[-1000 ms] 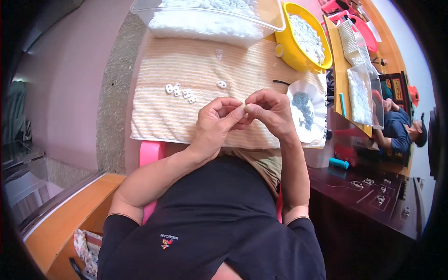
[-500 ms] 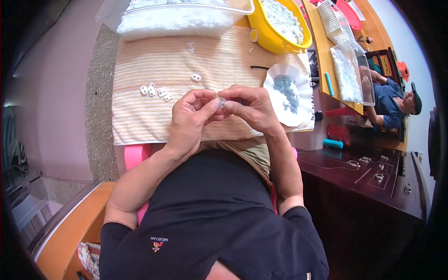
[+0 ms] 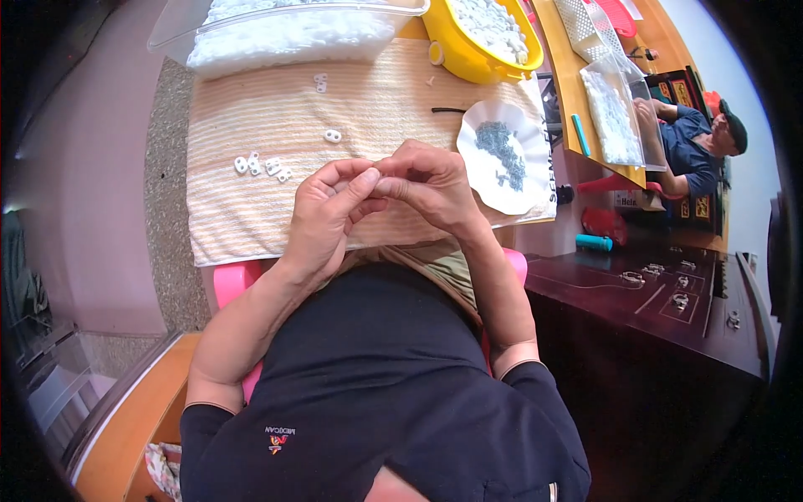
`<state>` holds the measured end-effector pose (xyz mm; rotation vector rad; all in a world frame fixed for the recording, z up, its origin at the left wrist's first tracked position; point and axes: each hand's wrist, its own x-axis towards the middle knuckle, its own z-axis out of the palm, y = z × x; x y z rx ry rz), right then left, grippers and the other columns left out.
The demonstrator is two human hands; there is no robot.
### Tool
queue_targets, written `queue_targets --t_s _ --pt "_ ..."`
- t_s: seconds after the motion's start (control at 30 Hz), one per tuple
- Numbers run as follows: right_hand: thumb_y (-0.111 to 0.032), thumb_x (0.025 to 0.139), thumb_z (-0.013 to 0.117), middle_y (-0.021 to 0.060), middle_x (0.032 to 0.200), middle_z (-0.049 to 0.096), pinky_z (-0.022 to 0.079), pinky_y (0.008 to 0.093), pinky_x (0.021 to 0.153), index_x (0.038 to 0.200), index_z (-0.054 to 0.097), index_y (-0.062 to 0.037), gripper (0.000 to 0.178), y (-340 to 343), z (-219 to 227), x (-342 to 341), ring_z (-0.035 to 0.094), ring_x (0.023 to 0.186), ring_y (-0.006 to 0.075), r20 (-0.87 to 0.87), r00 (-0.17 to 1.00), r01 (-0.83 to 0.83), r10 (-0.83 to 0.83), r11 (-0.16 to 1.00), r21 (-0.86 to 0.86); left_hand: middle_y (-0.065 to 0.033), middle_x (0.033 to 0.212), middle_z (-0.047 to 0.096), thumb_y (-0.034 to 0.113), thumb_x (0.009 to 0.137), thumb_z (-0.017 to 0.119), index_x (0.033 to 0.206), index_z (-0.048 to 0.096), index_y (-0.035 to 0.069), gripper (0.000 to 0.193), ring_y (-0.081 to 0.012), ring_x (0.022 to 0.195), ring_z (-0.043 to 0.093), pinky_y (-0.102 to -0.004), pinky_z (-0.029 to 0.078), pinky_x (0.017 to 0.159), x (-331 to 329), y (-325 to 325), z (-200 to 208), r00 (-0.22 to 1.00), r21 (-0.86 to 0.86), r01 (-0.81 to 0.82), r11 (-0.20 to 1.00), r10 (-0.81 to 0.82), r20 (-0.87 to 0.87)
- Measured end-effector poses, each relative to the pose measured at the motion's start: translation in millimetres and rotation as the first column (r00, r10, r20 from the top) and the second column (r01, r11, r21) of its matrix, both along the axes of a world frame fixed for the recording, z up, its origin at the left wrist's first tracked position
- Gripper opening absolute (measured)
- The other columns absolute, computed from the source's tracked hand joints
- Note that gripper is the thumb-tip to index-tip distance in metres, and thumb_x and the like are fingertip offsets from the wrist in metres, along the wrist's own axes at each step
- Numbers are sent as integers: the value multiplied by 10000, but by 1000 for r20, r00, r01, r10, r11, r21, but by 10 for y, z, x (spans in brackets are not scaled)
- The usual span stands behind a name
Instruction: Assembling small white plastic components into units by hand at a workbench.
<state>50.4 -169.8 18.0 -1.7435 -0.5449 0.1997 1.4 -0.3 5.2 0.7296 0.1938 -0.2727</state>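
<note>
My left hand (image 3: 326, 205) and my right hand (image 3: 433, 188) meet above the towel's near edge, thumbs and forefingers pinched tip to tip. Whatever lies between them is hidden by the fingers. Left of my hands, several small white plastic pieces with holes (image 3: 273, 166) sit in a loose group on the striped towel (image 3: 242, 213). A single two-hole white piece (image 3: 332, 135) lies just beyond my fingers, and another white piece (image 3: 320, 82) farther off. To the right, a white fluted dish (image 3: 489, 192) holds many tiny dark grey bits (image 3: 500, 146).
At the back stand a clear bin (image 3: 410, 12) of white pieces and a yellow tub (image 3: 437, 33), also filled. A thin black stick (image 3: 448, 110) lies near the dish. Another person (image 3: 698, 146) sits at the wooden table on the right, by a clear box (image 3: 640, 125) of white pieces.
The small pale piece that showed between my fingertips is now covered by them. My fingers have drawn closer together. The whole view has shifted slightly, with the table appearing farther left.
</note>
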Motion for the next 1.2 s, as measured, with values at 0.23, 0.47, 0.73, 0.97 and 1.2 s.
queue_targets --t_s 0.23,0.47,0.73,0.97,1.2 --pt "20 858 647 60 804 608 469 234 621 993 689 8 141 21 -85 -46 583 720 107 28 999 35 -36 998 53 -88 980 659 71 899 637 1053 600 13 168 -134 834 647 -265 558 766 19 26 -8 997 -57 26 998 -30 -73" --pt "58 851 627 62 868 613 437 210 650 993 665 18 152 -317 167 -149 560 759 99 131 985 131 -116 984 -118 -93 914 675 38 878 653 1032 603 7 164 -136 783 658 -247 571 713 7 22 -10 999 -7 21 1000 -21 -49" --pt "-63 774 702 100 853 683 504 294 631 1028 686 -55 255 -1150 334 -47 622 656 177 272 882 468 -385 654 -594 -92 903 679 37 872 661 1009 616 5 148 -133 783 661 -248 571 703 -15 17 24 1000 34 13 999 -12 -25" --pt "-107 785 654 126 924 686 505 378 762 1041 676 -63 261 -1131 356 -9 659 836 306 335 897 439 -287 499 -747 -84 904 680 43 873 663 1003 622 9 140 -127 784 661 -244 567 713 -24 -2 16 999 38 28 999 -27 -29" --pt "-110 799 594 153 929 680 495 418 801 1031 671 -76 247 -1079 376 42 644 896 347 348 909 415 -230 403 -816 -79 905 680 44 872 664 996 631 14 132 -123 783 660 -243 567 711 -17 7 21 999 61 28 998 -27 -22"
